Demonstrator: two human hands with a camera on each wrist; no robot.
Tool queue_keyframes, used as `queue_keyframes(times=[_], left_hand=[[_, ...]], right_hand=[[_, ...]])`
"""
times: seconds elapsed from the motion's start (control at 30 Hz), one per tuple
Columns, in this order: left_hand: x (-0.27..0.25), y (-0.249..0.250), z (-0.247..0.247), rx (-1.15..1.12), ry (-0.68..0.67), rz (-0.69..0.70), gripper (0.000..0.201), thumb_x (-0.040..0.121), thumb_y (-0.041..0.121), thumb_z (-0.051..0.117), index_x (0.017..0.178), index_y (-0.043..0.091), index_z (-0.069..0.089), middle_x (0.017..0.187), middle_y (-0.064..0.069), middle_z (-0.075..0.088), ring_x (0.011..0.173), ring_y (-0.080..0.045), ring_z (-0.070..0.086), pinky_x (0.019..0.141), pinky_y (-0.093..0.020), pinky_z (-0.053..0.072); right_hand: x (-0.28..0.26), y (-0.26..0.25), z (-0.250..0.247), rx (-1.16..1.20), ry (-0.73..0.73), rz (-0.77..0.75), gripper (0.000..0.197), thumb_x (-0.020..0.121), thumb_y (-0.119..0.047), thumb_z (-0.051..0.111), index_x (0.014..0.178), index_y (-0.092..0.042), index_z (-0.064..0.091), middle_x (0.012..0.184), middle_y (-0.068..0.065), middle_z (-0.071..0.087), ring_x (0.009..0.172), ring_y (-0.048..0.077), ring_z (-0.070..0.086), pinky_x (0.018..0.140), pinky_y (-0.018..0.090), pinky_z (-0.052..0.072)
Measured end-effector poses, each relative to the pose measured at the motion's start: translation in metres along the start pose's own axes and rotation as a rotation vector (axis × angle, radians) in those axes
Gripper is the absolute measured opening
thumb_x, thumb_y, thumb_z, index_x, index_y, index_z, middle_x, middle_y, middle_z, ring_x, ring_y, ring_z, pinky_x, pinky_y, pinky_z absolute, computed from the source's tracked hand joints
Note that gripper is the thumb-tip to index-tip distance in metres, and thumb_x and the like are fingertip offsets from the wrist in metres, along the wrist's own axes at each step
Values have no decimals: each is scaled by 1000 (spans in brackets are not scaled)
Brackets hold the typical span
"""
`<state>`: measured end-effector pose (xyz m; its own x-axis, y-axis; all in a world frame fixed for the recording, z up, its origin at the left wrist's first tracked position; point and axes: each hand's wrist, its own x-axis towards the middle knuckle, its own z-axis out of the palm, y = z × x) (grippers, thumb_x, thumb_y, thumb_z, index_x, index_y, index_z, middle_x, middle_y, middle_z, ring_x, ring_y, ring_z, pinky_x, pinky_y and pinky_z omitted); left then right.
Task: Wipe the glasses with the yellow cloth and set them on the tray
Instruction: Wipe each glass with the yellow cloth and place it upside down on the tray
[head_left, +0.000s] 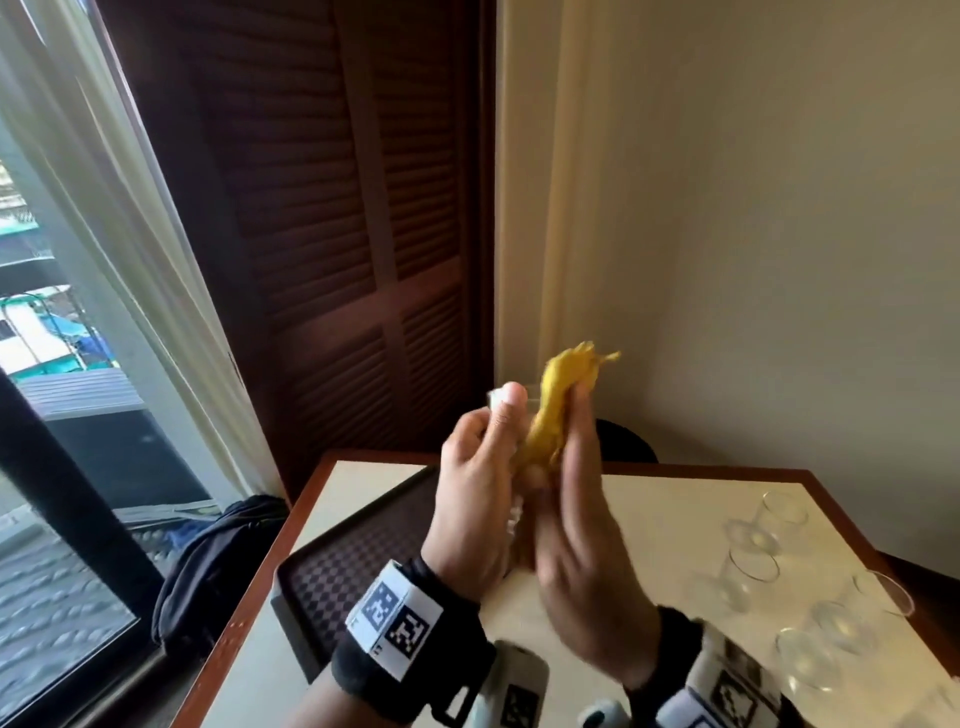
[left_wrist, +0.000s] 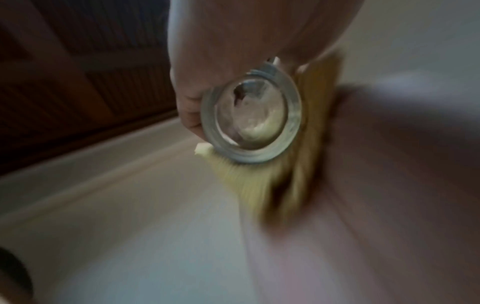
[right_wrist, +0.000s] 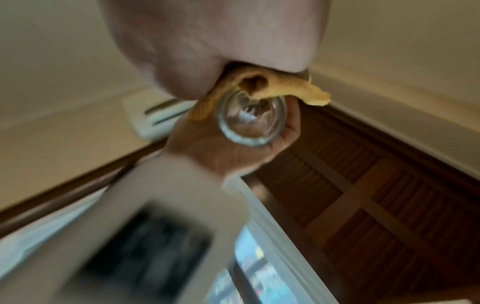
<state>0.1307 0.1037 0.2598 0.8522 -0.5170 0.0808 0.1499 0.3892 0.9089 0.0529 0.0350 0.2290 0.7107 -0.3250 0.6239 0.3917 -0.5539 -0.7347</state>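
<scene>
A clear glass (head_left: 503, 399) is held up above the table, and my left hand (head_left: 478, 493) grips it round its side. Both wrist views look at its round end (left_wrist: 250, 117) (right_wrist: 250, 121). My right hand (head_left: 576, 545) holds the yellow cloth (head_left: 556, 410) bunched against the glass's right side, so most of the glass is hidden between the hands. A cloth end sticks up above the fingers. The dark checkered tray (head_left: 353, 561) lies on the table's left part, below the hands. Several clear glasses (head_left: 779, 519) stand at the table's right.
The cream table has a wooden rim (head_left: 291, 525). A dark bag (head_left: 218, 561) sits on the floor to its left, by the window. A louvered wooden door (head_left: 337, 234) and a bare wall stand behind. A dark round object (head_left: 628, 441) sits beyond the far edge.
</scene>
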Motion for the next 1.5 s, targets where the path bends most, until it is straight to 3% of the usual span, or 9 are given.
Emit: queue_keyframes(times=[0.23, 0.4, 0.7, 0.87, 1.03, 1.2, 1.3, 1.4, 1.5], left_hand=[[-5, 0, 10, 20, -59, -41, 63, 101, 61, 62, 120, 1, 71, 104, -16, 77, 90, -28, 75, 77, -39, 61], [12, 16, 1, -9, 27, 42, 76, 103, 66, 56, 131, -4, 68, 103, -27, 71, 96, -35, 69, 89, -46, 61], [7, 31, -2, 8, -40, 73, 69, 109, 65, 43, 126, 6, 74, 102, -17, 68, 94, -36, 66, 87, -46, 57], [-6, 19, 3, -20, -169, 27, 77, 112, 65, 34, 136, 2, 71, 122, -35, 72, 115, -57, 68, 104, -66, 52], [4, 31, 3, -82, -49, 59, 66, 110, 60, 39, 112, 12, 84, 94, -23, 75, 88, -36, 70, 84, -44, 61], [1, 14, 15, -77, 99, 146, 64, 114, 47, 48, 123, -15, 60, 99, -42, 71, 82, -39, 68, 68, -40, 58], [5, 10, 12, -62, 141, 224, 53, 115, 42, 50, 104, -9, 57, 79, -25, 65, 71, -33, 61, 65, -40, 53], [-2, 11, 12, -38, 45, 227, 69, 110, 57, 53, 111, -12, 60, 98, -34, 72, 87, -44, 70, 86, -58, 59], [-10, 9, 20, 54, -63, 198, 63, 98, 58, 68, 124, 0, 67, 117, -21, 75, 112, -38, 72, 107, -66, 54]], right_hand=[[36, 6, -22, 150, 90, 135, 73, 107, -48, 33, 168, -23, 1, 176, 2, 15, 162, 20, 19, 129, 54, 25], [10, -2, -2, 47, -141, -39, 71, 111, -28, 35, 166, -17, -8, 177, 5, 4, 163, 20, 12, 130, 49, 25], [19, -19, 5, 173, -56, -24, 67, 110, -20, 36, 167, -18, 1, 171, -1, 29, 155, 12, 35, 126, 40, 35], [46, -24, -17, 360, 87, 18, 27, 114, -18, 29, 125, -24, 53, 104, -14, 76, 95, 5, 73, 84, 16, 55], [14, -25, 3, 230, -20, 8, 62, 110, -20, 35, 166, -14, 9, 165, -4, 39, 152, 11, 39, 124, 36, 37], [49, -10, -19, 264, 99, 24, 51, 110, -33, 34, 160, -20, 31, 151, 2, 54, 139, 16, 53, 118, 37, 43], [32, -4, -10, 62, 145, -89, 45, 115, -29, 33, 160, -26, 30, 162, -13, 36, 145, 18, 44, 125, 21, 28], [25, -9, -12, 65, 81, -143, 46, 115, -39, 30, 161, -41, 27, 158, -10, 38, 140, 24, 42, 123, 20, 24], [53, -14, -25, 262, 141, 36, 64, 108, -41, 39, 163, -12, 23, 158, 10, 48, 143, 25, 51, 121, 50, 41]])
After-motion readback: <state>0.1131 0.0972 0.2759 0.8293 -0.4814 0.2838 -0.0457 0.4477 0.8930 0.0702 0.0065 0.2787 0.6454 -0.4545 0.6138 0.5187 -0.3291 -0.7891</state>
